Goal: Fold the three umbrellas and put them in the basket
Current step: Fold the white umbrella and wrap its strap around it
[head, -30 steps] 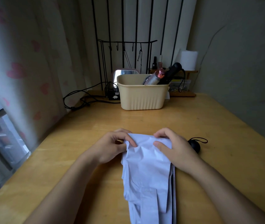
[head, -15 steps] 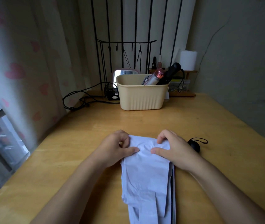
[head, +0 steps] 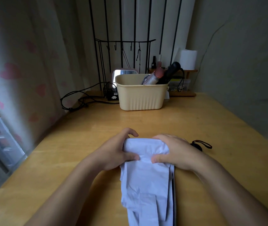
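Note:
A pale lavender umbrella [head: 146, 181] lies flat on the wooden table [head: 203, 121], its canopy stretching toward me. My left hand [head: 113, 152] and my right hand [head: 175, 150] both grip its far end, rolling the fabric over. Its black handle with a wrist strap [head: 201, 145] pokes out to the right of my right hand. At the back stands a beige ribbed basket [head: 139, 97]. Inside it lean a folded silver-and-pink umbrella [head: 153, 77] and a folded black umbrella [head: 170, 71].
Black cables [head: 81, 101] and a small black device lie left of the basket. Behind it are a mirror [head: 124, 73], a black wire hook rack [head: 123, 51] and a small wooden shelf [head: 184, 88] with a white paper roll. A curtain hangs on the left.
Both hands have rolled the far end of the lavender umbrella's fabric over toward me, and now grip a thicker roll from both sides.

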